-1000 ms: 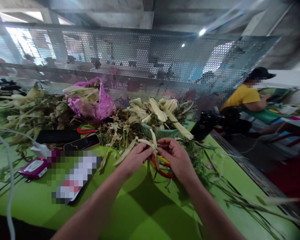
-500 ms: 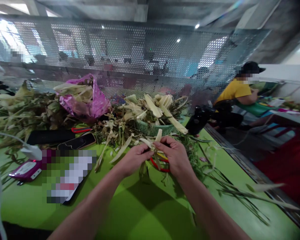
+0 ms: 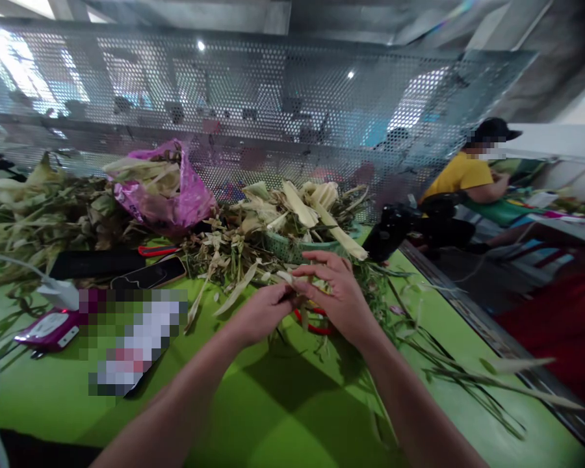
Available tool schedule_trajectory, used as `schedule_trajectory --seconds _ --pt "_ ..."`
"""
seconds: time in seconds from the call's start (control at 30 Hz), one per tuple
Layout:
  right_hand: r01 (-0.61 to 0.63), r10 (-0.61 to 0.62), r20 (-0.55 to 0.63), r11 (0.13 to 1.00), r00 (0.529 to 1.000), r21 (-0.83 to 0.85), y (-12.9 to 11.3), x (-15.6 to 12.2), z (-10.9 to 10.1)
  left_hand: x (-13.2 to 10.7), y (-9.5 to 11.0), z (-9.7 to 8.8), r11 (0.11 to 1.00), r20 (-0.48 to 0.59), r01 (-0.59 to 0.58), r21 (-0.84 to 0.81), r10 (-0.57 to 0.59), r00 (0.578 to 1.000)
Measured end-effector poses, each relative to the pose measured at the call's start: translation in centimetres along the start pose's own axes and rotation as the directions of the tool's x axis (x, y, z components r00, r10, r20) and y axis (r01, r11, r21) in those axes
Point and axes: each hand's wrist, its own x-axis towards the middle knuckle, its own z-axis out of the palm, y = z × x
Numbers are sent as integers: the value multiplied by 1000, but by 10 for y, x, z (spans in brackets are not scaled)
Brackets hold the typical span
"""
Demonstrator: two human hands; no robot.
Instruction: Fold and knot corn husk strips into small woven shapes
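My left hand is closed in a pinch on a pale, dry corn husk strip, its thumb and fingertips together over the middle of the table. Close against it, my right hand has its fingers stretched out and apart, with the fingertips over the same strip. Part of the strip is hidden behind the fingers. Beneath my hands lie red-handled scissors or pliers, partly covered; which tool it is cannot be told. Just beyond stands a green basket heaped with dry corn husks.
A pink plastic bag of husks and a leafy pile fill the back left. Phones and a purple device lie left on the green table. Loose stems lie right. A person in yellow sits beyond.
My right hand has opened from a pinch, its fingers now spread over the husk. The upright end of the strip no longer shows. My left hand stays nearly in place.
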Motion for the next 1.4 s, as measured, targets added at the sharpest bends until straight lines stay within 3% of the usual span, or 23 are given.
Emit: schedule_trajectory --seconds 0.1,0.27,0.4,0.5,0.63,0.7,0.8,1.03,1.2,1.4 --pt "-35 34 32 998 999 50 -2 -1 4 -1 4 3 999 18 29 -25 -28 999" --pt "-99 109 -54 981 993 167 -5 -2 9 -4 10 5 992 93 93 -87 -85 992" --pt "-130 151 -91 970 984 204 -5 -4 13 -5 8 7 985 78 157 -71 -151 985" --pt "-142 167 -93 964 982 224 -3 -3 13 -4 8 10 965 70 176 -196 -165 984" --pt "-196 225 -75 940 972 278 2 -2 7 -1 11 10 908 -83 151 -391 -198 977" --pt "-273 280 16 921 960 279 4 -3 4 -1 12 7 886 -161 80 -457 -171 972" --pt "-321 297 131 917 946 236 7 -3 2 -1 13 1 849 -176 19 -528 -131 976" --pt "-223 205 106 953 973 207 2 -2 4 -1 8 -3 877 -276 110 -467 -263 924" --pt "-132 127 44 977 991 166 1 -3 6 0 9 -1 905 -224 97 -414 -204 953" --pt "-121 123 -7 986 992 116 4 -2 12 2 10 -3 907 -193 66 -417 -160 968"
